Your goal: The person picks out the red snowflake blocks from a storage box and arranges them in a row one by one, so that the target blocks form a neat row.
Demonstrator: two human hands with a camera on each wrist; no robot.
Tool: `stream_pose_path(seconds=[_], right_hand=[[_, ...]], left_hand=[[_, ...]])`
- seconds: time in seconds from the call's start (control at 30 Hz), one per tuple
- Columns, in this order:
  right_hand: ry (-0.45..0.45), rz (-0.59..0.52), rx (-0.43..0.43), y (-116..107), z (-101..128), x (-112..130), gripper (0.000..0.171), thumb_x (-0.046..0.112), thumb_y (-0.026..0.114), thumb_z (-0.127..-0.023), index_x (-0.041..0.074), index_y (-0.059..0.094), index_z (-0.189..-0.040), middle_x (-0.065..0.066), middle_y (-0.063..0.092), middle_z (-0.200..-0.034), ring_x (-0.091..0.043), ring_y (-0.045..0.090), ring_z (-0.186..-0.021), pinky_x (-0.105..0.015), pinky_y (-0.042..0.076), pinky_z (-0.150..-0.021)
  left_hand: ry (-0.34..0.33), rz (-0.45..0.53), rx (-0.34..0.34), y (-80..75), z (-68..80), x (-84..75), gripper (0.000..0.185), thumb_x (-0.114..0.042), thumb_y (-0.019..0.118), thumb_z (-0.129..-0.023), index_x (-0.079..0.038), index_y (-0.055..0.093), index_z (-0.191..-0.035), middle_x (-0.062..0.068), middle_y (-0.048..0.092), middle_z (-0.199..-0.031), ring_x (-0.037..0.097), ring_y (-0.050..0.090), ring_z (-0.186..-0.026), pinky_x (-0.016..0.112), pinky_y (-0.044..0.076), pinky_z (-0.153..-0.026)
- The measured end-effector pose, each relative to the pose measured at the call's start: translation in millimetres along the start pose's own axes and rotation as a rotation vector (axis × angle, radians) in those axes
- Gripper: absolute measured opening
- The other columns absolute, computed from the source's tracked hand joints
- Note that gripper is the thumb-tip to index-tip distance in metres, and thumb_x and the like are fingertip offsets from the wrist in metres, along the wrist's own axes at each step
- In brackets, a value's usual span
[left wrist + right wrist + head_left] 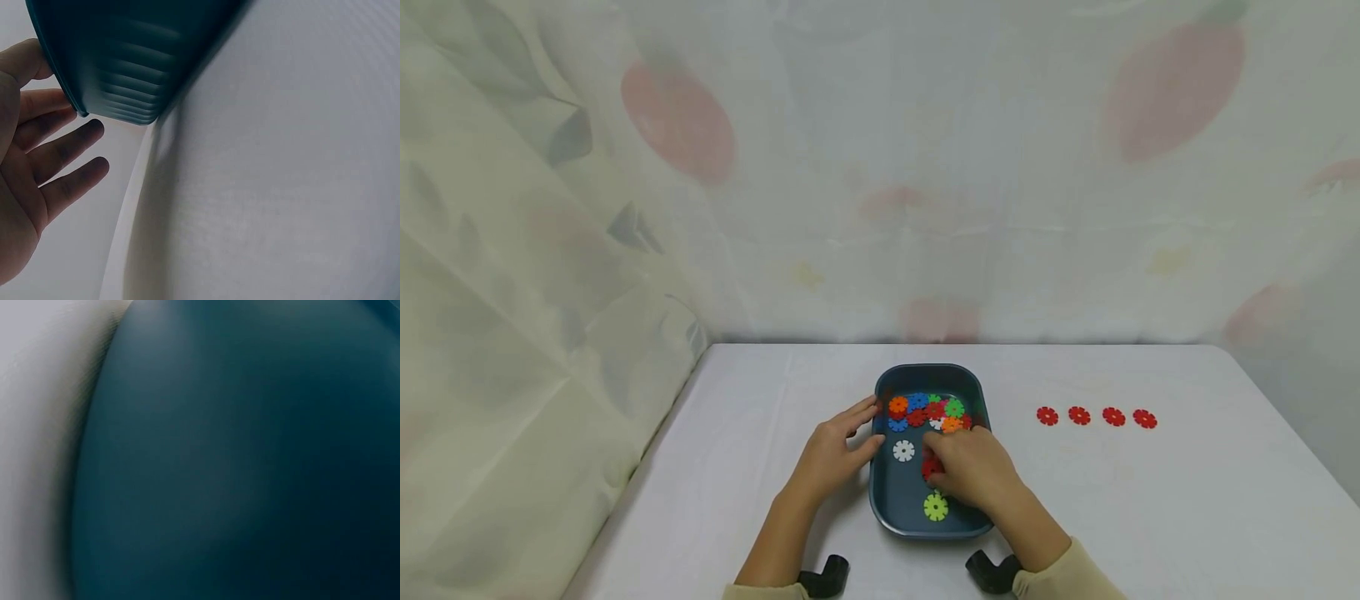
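In the head view, a blue-green tray (pixel 892 493) is standing on the white table (pixel 1187 508), between the two hands. The left hand (pixel 835 454) is touching its left rim, and the fingers are spreading apart from the thumb. The right hand (pixel 976 468) is reaching into the tray with bent fingers. A red piece (pixel 931 468) is showing between its thumb and index finger, but I cannot tell if they are pinching it. Farther inside, a group of mixed-colour pieces (pixel 917 417) is lying partly overlapped. A white piece (pixel 903 451) is lying near the left wall, and a yellow-green piece (pixel 936 507) is lying toward the near end. To the right of the tray, four red pieces (pixel 1079 416) are forming a row on the table.

In the left wrist view, thumb and index finger are touching the tray's edge, while the other fingers are extending separately.

In the right wrist view, the tray's blurred wall is filling most of the space; from here I cannot tell the fingers' state.
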State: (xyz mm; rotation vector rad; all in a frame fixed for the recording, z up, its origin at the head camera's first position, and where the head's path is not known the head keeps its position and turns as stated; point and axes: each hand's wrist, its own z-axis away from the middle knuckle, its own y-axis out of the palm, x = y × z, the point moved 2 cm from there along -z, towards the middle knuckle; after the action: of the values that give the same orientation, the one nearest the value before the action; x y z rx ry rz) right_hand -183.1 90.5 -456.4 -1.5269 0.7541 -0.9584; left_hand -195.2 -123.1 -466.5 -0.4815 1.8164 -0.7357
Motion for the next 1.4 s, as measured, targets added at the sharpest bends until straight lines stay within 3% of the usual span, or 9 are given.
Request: stream_pose_path(seconds=[0.2,0.5,0.8,0.93,1.17,1.4], right_hand=[[-0.02,-0.035,-0.03,-1,2,-1,0.026,0.036,0.08,-0.072,0.028,0.064,-0.092,0.012,0.061,-0.067,-0.007,0.047,-0.058,-0.028,0.045,-0.059],[-0.015,-0.167,-0.038,-1,2,-4,0.027,0.035,0.073,-0.08,0.031,0.07,-0.106,0.012,0.07,-0.091,-0.007,0.059,-0.073,-0.03,0.053,-0.068],[-0.013,-0.608,-0.033,-18,4,-15,0.023,0.029,0.071,-0.083,0.031,0.068,-0.106,0.016,0.058,-0.071,-0.007,0.054,-0.064,-0.022,0.049,-0.054],[0.06,-0.72,-0.097,-33,9,-30,0.024,0.032,0.073,-0.081,0.034,0.067,-0.105,0.009,0.056,-0.066,-0.011,0.055,-0.06,-0.024,0.049,-0.05],[0.219,-0.933,-0.215,-58,28,-80,0.033,0.037,0.069,-0.083,0.019,0.065,-0.11,-0.009,0.069,-0.084,-0.026,0.067,-0.07,-0.03,0.058,-0.064],[0.41,-1.106,-0.242,-54,50,-142,0.047,0.032,0.069,-0.085,0.005,0.056,-0.122,-0.014,0.067,-0.099,-0.028,0.07,-0.088,-0.03,0.057,-0.076]], left_hand=[[0.005,0.011,-0.001,-0.3,0.2,-0.2,0.047,-0.03,0.068,-0.086,-0.016,0.059,-0.13,-0.011,0.05,-0.139,0.009,0.049,-0.125,0.035,0.052,-0.091],[0.026,0.02,-0.003,-2.4,0.0,-1.2,0.049,-0.031,0.068,-0.086,-0.013,0.058,-0.13,-0.008,0.051,-0.139,0.013,0.051,-0.125,0.035,0.053,-0.089],[-0.022,0.015,0.024,-2.6,1.9,-0.1,0.049,-0.031,0.068,-0.086,-0.016,0.057,-0.131,-0.011,0.05,-0.139,0.009,0.052,-0.123,0.033,0.052,-0.091],[-0.033,0.012,0.018,-1.1,1.5,-0.1,0.049,-0.031,0.068,-0.085,-0.017,0.057,-0.131,-0.012,0.049,-0.139,0.009,0.051,-0.124,0.033,0.051,-0.091],[-0.038,0.004,0.021,-0.5,0.1,-0.6,0.05,-0.032,0.068,-0.086,-0.018,0.056,-0.132,-0.013,0.048,-0.14,0.01,0.05,-0.125,0.035,0.051,-0.092],[-0.054,0.004,0.031,-0.9,0.0,-0.3,0.05,-0.033,0.067,-0.086,-0.017,0.056,-0.133,-0.013,0.048,-0.14,0.013,0.051,-0.125,0.038,0.051,-0.092]])
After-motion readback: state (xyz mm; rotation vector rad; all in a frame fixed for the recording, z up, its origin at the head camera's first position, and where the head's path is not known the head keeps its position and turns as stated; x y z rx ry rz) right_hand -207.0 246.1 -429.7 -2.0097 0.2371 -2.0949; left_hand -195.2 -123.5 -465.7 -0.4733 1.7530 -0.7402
